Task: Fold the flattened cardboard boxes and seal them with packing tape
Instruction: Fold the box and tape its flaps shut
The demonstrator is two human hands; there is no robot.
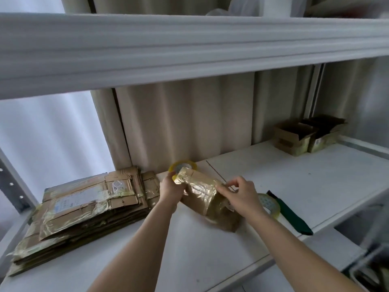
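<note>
A white shelf [273,175] carries a stack of flattened cardboard boxes [84,207] at left. At centre lies a small cardboard box [208,203], glossy with old tape; it looks light, crushable and slippery, best held by its edges. The left hand [171,187] grips its far end beside a tape roll [182,166]; the right hand [242,196] pinches its near edge.

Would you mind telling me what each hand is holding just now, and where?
Both hold the tape-covered cardboard box: the left hand grips its far left end, and the right hand pinches its upper right edge.
</note>
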